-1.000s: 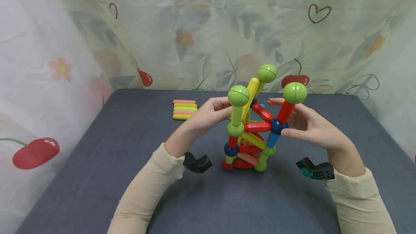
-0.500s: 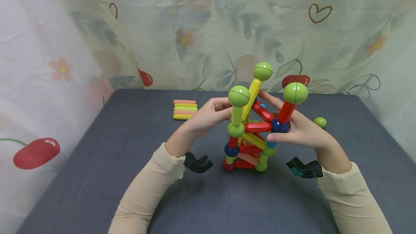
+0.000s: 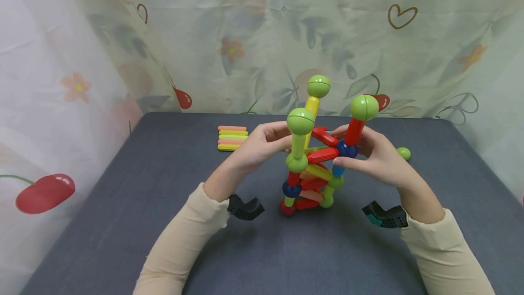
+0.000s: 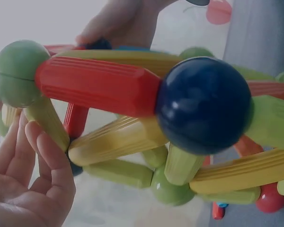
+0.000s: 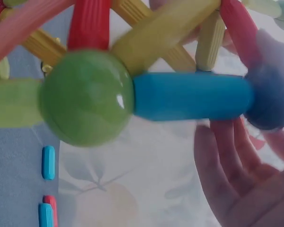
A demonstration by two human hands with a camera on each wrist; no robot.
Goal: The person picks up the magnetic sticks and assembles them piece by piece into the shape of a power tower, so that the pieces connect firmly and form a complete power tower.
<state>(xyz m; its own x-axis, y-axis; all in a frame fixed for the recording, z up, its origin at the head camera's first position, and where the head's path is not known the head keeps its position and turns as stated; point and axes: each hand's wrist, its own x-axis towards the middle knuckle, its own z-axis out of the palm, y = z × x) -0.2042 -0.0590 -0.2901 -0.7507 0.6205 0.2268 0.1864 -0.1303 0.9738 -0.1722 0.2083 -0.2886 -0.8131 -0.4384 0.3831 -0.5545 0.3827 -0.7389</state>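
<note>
A tower of magnetic building sticks and balls (image 3: 323,155) stands on the table in the head view, its coloured sticks joined by green, navy and red balls. Three green balls top it: a near left ball (image 3: 300,121), a far ball (image 3: 318,86) and a right ball (image 3: 365,107). My left hand (image 3: 264,142) grips the tower's left side by a green ball (image 4: 22,73), fingers bent beside a yellow stick (image 4: 46,124). With thumb in front and fingers behind, my right hand (image 3: 380,158) holds the tower around a navy ball (image 3: 347,149). Some fingertips are hidden behind the sticks.
Several pink, yellow and green sticks (image 3: 233,138) lie in a row at the back left of the dark table (image 3: 163,240). A loose green ball (image 3: 403,153) rests right of my right hand. Blue sticks (image 5: 48,162) lie behind the tower.
My right hand moved left onto the tower, uncovering the loose green ball. The tower's right side then swung back slightly and its far top ball shifted left. My left hand stayed nearly still.
</note>
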